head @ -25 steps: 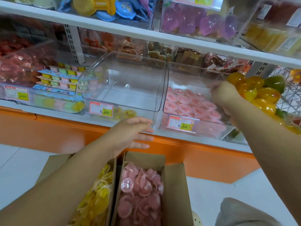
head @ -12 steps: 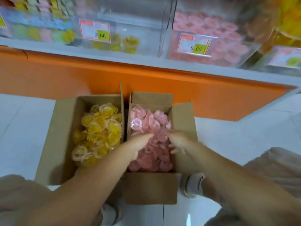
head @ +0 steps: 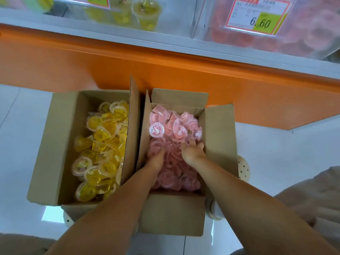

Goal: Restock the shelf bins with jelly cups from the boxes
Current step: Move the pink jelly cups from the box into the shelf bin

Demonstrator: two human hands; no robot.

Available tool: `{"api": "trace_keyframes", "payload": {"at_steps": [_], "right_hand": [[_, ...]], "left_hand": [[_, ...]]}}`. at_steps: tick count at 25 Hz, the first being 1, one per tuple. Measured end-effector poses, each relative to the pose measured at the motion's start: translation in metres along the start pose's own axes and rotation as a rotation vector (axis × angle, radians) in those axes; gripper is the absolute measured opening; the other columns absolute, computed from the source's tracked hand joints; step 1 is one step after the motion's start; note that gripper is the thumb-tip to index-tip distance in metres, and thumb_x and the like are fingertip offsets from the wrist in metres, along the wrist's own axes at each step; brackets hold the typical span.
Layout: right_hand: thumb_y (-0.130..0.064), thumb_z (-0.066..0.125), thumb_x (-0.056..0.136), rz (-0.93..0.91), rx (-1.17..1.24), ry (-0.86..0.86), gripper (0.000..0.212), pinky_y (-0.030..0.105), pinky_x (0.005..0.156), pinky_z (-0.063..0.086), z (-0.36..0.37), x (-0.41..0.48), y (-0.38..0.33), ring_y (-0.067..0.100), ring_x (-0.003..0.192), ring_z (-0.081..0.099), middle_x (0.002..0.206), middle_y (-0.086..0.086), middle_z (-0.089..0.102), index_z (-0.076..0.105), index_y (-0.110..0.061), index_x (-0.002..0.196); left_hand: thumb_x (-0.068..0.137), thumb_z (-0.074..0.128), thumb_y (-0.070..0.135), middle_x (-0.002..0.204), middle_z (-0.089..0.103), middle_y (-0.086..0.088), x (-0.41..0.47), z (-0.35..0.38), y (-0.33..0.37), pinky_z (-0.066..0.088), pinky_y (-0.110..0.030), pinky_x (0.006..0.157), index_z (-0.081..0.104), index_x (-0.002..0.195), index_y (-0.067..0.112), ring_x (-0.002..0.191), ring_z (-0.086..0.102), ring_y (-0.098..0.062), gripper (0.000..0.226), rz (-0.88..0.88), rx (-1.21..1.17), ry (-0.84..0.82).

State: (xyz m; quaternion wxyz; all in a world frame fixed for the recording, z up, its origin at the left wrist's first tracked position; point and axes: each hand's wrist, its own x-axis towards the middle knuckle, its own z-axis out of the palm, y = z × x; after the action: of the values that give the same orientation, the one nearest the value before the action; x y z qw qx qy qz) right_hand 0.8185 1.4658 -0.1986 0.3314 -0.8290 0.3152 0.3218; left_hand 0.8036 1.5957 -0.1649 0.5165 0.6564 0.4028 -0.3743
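Shop aisle, pale tiled floor (head: 276, 153) below an orange shelf base (head: 184, 70). Two open boxes stand side by side; both hands work in the right-hand box (head: 219, 137) of pink jelly cups (head: 174, 126). Left hand (head: 155, 159) and right hand (head: 193, 153) are loosely curled, fingers sunk among cups (how firmly gripped, cannot tell). The pink shelf bin (head: 312, 34) lies up and forward-right, nearer the right hand
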Motion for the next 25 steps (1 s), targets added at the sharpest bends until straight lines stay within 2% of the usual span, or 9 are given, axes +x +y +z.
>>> {"api": "trace_keyframes", "payload": {"at_steps": [3, 5, 7, 9, 13, 16, 19, 23, 25], "right_hand": [[-0.030, 0.019, 0.104, 0.093, 0.085, -0.084, 0.047, 0.045, 0.112, 0.021, 0.001, 0.008, -0.008, 0.044, 0.140, 0.012, 0.159, 0.013, 0.007, 0.021, -0.027, 0.150], [-0.046, 0.020, 0.102, 0.109, 0.074, -0.059, 0.052, 0.043, 0.112, 0.022, 0.002, 0.006, -0.008, 0.041, 0.140, 0.015, 0.157, 0.015, 0.011, 0.018, -0.032, 0.152], [-0.033, 0.023, 0.102, 0.044, 0.059, -0.050, 0.050, 0.045, 0.110, 0.026, 0.005, 0.010, -0.005, 0.045, 0.137, 0.020, 0.157, 0.014, 0.015, 0.017, -0.028, 0.151], [-0.022, 0.025, 0.101, -0.007, 0.068, -0.071, 0.050, 0.045, 0.107, 0.029, 0.001, 0.012, -0.003, 0.047, 0.133, 0.025, 0.155, 0.014, 0.020, 0.019, -0.023, 0.150], [-0.051, 0.025, 0.098, 0.060, 0.217, -0.114, 0.055, 0.041, 0.113, 0.030, 0.004, 0.012, -0.004, 0.032, 0.136, 0.034, 0.152, 0.014, 0.027, 0.039, -0.027, 0.145], [-0.061, 0.028, 0.091, 0.049, 0.308, -0.124, 0.063, 0.041, 0.108, 0.037, 0.005, 0.018, 0.002, 0.030, 0.127, 0.047, 0.145, 0.013, 0.043, 0.052, -0.024, 0.136], [-0.055, 0.032, 0.097, 0.117, 0.435, -0.176, 0.054, 0.035, 0.098, 0.040, -0.003, 0.015, 0.002, 0.027, 0.119, 0.052, 0.131, 0.004, 0.052, 0.049, -0.021, 0.135], [-0.058, 0.030, 0.097, 0.083, 0.471, -0.226, 0.054, 0.038, 0.106, 0.038, 0.018, 0.012, -0.001, 0.022, 0.121, 0.050, 0.130, -0.003, 0.051, 0.048, -0.028, 0.138], [-0.070, 0.032, 0.086, 0.047, 0.450, -0.259, 0.064, 0.042, 0.107, 0.038, 0.026, 0.009, -0.011, 0.022, 0.121, 0.052, 0.134, -0.002, 0.053, 0.050, -0.034, 0.136]], "left_hand": [[0.097, 0.052, 0.054, 0.133, 0.056, -0.010, 0.022, -0.001, 0.000, 0.046, -0.042, 0.104, 0.047, 0.127, 0.027, 0.128, 0.054, -0.032, 0.041, 0.015, 0.000, -0.038], [0.091, 0.057, 0.060, 0.124, 0.058, -0.004, 0.028, 0.002, -0.001, 0.049, -0.037, 0.093, 0.048, 0.124, 0.023, 0.117, 0.057, -0.026, 0.050, -0.005, -0.048, -0.036], [0.089, 0.054, 0.067, 0.121, 0.061, -0.001, 0.029, 0.003, -0.003, 0.050, -0.033, 0.086, 0.051, 0.129, 0.022, 0.104, 0.058, -0.019, 0.060, -0.035, -0.046, -0.094], [0.090, 0.044, 0.074, 0.113, 0.066, -0.002, 0.028, 0.001, -0.005, 0.051, -0.040, 0.094, 0.059, 0.122, 0.025, 0.102, 0.062, -0.021, 0.061, -0.095, -0.042, -0.172], [0.092, 0.037, 0.074, 0.087, 0.063, -0.001, 0.030, -0.002, -0.005, 0.051, -0.050, 0.090, 0.057, 0.091, 0.031, 0.082, 0.062, -0.024, 0.048, -0.155, -0.137, -0.196], [0.086, 0.039, 0.080, 0.106, 0.064, -0.003, 0.033, -0.003, 0.004, 0.047, -0.059, 0.089, 0.059, 0.105, 0.033, 0.090, 0.061, -0.029, 0.055, -0.182, -0.208, -0.242], [0.084, 0.045, 0.080, 0.138, 0.054, -0.007, 0.044, -0.004, 0.005, 0.040, -0.067, 0.098, 0.051, 0.136, 0.031, 0.121, 0.053, -0.036, 0.072, -0.206, -0.231, -0.207], [0.082, 0.042, 0.083, 0.112, 0.065, -0.010, 0.050, -0.004, 0.003, 0.037, -0.069, 0.100, 0.057, 0.133, 0.026, 0.104, 0.059, -0.033, 0.078, -0.233, -0.231, -0.250], [0.082, 0.044, 0.082, 0.118, 0.065, -0.010, 0.053, -0.002, 0.004, 0.032, -0.075, 0.101, 0.059, 0.130, 0.026, 0.117, 0.055, -0.039, 0.076, -0.244, -0.237, -0.255]]}}
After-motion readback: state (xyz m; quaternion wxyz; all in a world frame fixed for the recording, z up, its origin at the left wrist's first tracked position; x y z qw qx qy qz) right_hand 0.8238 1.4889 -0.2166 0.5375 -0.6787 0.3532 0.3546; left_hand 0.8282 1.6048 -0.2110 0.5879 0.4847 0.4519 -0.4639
